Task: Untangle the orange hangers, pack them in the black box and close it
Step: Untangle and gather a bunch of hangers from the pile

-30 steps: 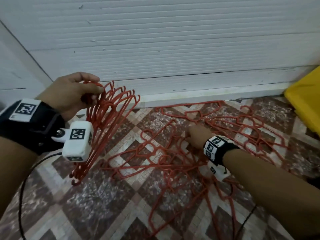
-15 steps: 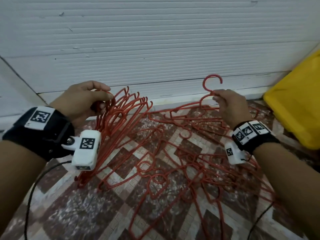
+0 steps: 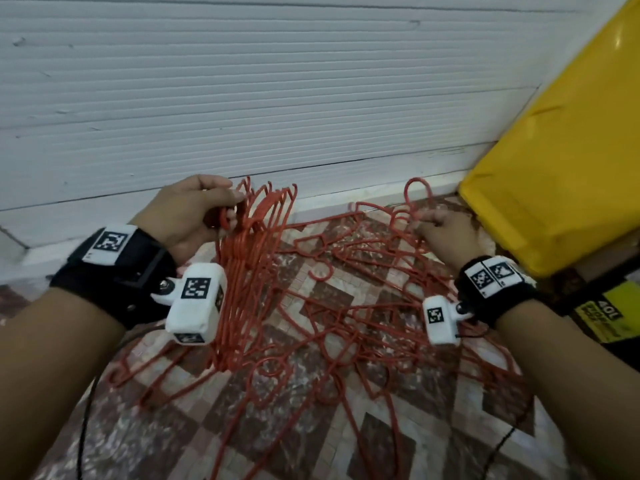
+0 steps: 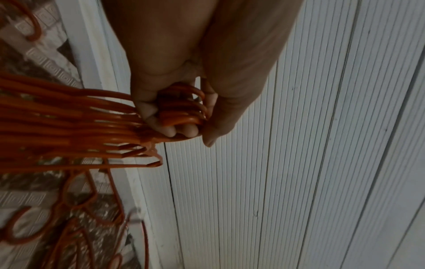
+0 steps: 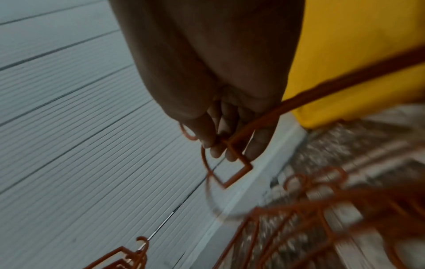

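My left hand [image 3: 204, 216] grips a bundle of orange hangers [image 3: 249, 271] by their hooks [image 4: 181, 111], and the bundle hangs down to the floor. My right hand [image 3: 440, 233] pinches a single orange hanger [image 5: 236, 163] just below its hook [image 3: 417, 188], lifted at the far right of the heap. A tangled heap of orange hangers [image 3: 346, 327] lies on the patterned floor between my arms. A black box with a yellow label [image 3: 602, 317] shows at the right edge, mostly cut off.
A yellow lid [image 3: 561, 161] leans against the white ribbed wall [image 3: 277, 98] at the right. A white skirting [image 3: 329, 202] runs along the far edge of the tiled floor [image 3: 311, 445]. Black cables trail from both wrists.
My right hand rose from the middle of the heap with one hanger and carried it to the right, towards the yellow lid. My left hand kept hold of its bundle.
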`<state>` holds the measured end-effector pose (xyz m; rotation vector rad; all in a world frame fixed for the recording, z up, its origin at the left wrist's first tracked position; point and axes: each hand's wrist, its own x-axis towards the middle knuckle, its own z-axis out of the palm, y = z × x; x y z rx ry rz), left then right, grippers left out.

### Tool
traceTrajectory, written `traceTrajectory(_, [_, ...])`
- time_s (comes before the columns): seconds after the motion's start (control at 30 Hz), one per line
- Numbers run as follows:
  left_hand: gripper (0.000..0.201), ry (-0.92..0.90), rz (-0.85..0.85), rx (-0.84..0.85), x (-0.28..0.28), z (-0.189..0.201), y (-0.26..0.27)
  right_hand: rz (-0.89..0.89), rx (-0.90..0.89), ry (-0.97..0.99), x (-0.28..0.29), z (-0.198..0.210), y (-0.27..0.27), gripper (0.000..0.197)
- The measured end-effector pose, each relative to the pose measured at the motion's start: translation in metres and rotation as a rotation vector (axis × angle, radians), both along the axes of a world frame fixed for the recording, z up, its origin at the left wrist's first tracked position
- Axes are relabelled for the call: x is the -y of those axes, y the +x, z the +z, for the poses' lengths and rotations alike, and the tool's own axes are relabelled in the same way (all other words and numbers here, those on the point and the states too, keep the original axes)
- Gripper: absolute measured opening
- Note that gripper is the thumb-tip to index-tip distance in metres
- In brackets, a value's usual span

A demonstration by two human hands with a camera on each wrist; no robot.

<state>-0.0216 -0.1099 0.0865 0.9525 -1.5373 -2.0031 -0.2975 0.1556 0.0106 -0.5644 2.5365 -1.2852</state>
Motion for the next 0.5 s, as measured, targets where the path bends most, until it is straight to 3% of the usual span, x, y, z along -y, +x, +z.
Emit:
traceTrajectory(0.1, [0.023,0.013,-0.009,-0.004,-0.010,-0.004,-0.012,-0.027,0.314,-0.194,-0.010,-0.018,0.016,0.026])
traceTrajectory(0.17, [0.022,0.068,-0.026,-0.032,-0.015,-0.004,-0.017,-0.030,0.424,-0.316,-0.009,-0.018,0.029,0.029])
traceTrajectory(0.27, [0.020,0.146,-0.071,-0.088,-0.022,-0.005,-0.022,0.053,0.458,-0.381,0.004,0.001,0.057,0.017])
traceTrajectory(0.5, [0.011,0.159,-0.164,-0.149,-0.040,-0.003,-0.032,0.336,0.463,-0.328,0.060,0.034,0.133,0.034])
